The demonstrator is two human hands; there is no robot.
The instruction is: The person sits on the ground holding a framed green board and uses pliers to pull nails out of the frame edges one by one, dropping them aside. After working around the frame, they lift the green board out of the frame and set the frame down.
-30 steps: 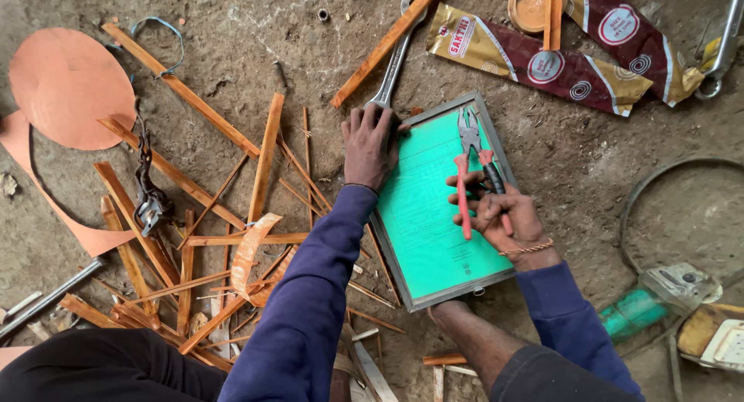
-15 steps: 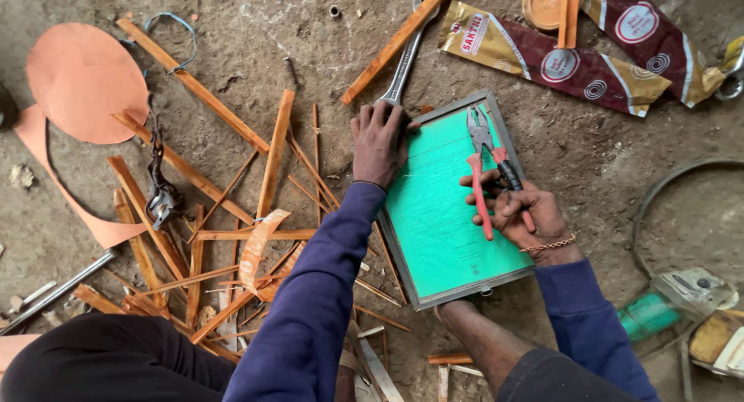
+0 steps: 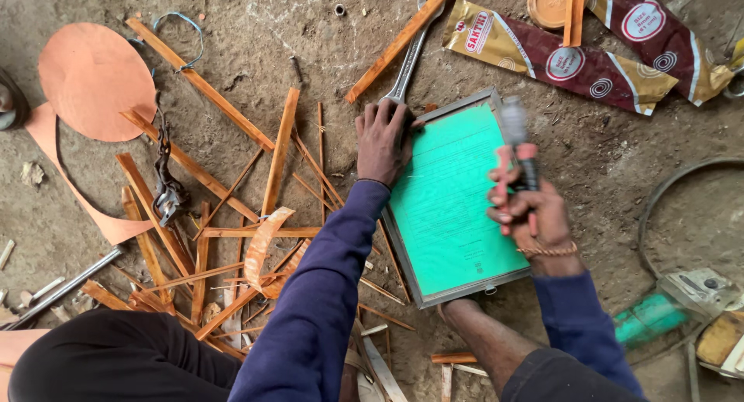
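While our left hand point(image 3: 381, 138) lies flat, palm down and fingers spread, on the upper left corner of a metal-framed panel point(image 3: 457, 204) with a green face, our right hand point(image 3: 533, 216) is closed in a fist around the red handles of a pair of pliers point(image 3: 518, 150). The pliers point upward over the panel's right side, and their blurred metal nose sits above the green face; we cannot tell whether the nose touches it. The panel lies tilted on a rough dirt floor point(image 3: 589, 146), directly in front of us, between our two dark blue sleeves.

We judge that we are in the middle of working on the frame: one hand pins it down while the other brings the tool to its edge. The next move would seem to call for a steady press from the left hand and a careful placing of the pliers' nose on the thin metal rim, without scratching the green face.

Left of the panel lies a scatter of copper-coloured strips point(image 3: 232, 216) and a round copper-coloured sheet point(image 3: 93, 80). A steel spanner point(image 3: 409, 57) lies just above our left hand, and printed maroon wrappers point(image 3: 558, 61) lie at the upper right.
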